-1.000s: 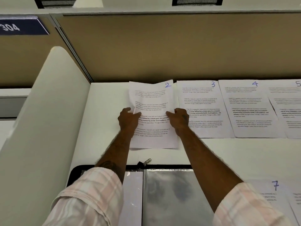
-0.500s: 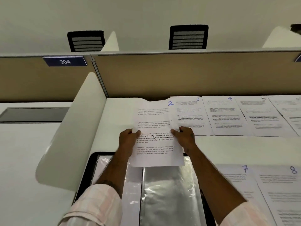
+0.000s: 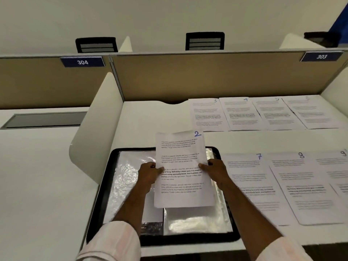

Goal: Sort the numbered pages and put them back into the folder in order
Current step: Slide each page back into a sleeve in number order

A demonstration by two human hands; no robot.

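Observation:
Page 2 [image 3: 180,147], a white printed sheet with a blue handwritten number, is held above the open black folder [image 3: 105,185] with clear plastic sleeves. My left hand [image 3: 148,173] grips its left edge and my right hand [image 3: 214,170] grips its right edge. Pages 3 [image 3: 206,113], 4 [image 3: 240,113], 5 [image 3: 273,113] and one more lie in a row at the back of the desk. Pages 7 [image 3: 250,185], 8 [image 3: 305,189] and 9 [image 3: 339,172] lie in a nearer row to the right of the folder.
A white curved side divider [image 3: 94,140] stands left of the folder. A tan partition [image 3: 207,76] with plates 304 [image 3: 82,62] and 303 [image 3: 321,56] closes the back. The desk's front edge [image 3: 282,243] runs just below the folder. Black chair backs show beyond.
Both hands lifted page 2 from the back row and brought it toward me, over the open folder. The head view tilted up and back, showing more of the room.

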